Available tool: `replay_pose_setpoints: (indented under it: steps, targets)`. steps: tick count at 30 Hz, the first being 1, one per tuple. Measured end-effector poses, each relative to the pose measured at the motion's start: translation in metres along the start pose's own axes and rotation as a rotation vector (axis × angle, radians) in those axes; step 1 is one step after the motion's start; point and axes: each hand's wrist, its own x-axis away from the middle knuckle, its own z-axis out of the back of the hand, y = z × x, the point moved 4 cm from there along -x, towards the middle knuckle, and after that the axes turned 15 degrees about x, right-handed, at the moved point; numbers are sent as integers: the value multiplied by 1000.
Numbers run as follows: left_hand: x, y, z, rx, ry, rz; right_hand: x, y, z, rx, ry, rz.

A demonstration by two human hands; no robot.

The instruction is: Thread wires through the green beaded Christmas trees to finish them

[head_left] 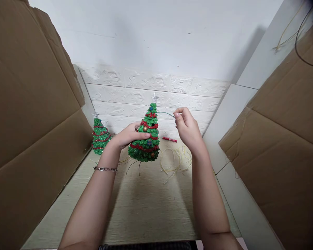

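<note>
A green model Christmas tree (144,147) with red garlands, small ornaments and a clear star on top is held up, upright, at the centre. My left hand (132,135) is wrapped round its left side, the thumb lying across the front. From the upper right side of the tree a thin green wire (165,112) runs out to my right hand (184,121), whose thumb and forefinger are pinched on its end. A dark hole shows in the tree's upper front. Two dark wires (139,168) hang from its base.
Another green tree (100,137) stands at the left by the cardboard (36,97). Yellowish wire coils (176,159) and a red stick-like item (169,139) lie behind on the table (148,208). Cardboard (281,132) also lines the right side.
</note>
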Motion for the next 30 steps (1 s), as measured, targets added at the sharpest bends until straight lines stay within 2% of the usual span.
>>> replay_pose_setpoints:
  steps: [3,11,14,17,23,26,30]
  targets:
    - [-1,0,-2,-47,-53,6,-2,-2,0,70,62,20]
    - [-4,-3,-9,-146,-140,14,-2,-16,-23,123,-37,93]
    - [-3,-2,-6,-125,-119,6,0,-12,-18,80,-80,81]
    - [-1,0,-2,-102,-85,4,0,0,-3,69,-127,16]
    - [0,1,-1,-150,-85,-6,-2,13,20,116,-104,-32]
    - [-2,-1,-5,-166,-114,14,-1,5,16,153,-123,25]
    - [-4,-1,-9,-220,-145,27,1,-6,-1,244,-201,78]
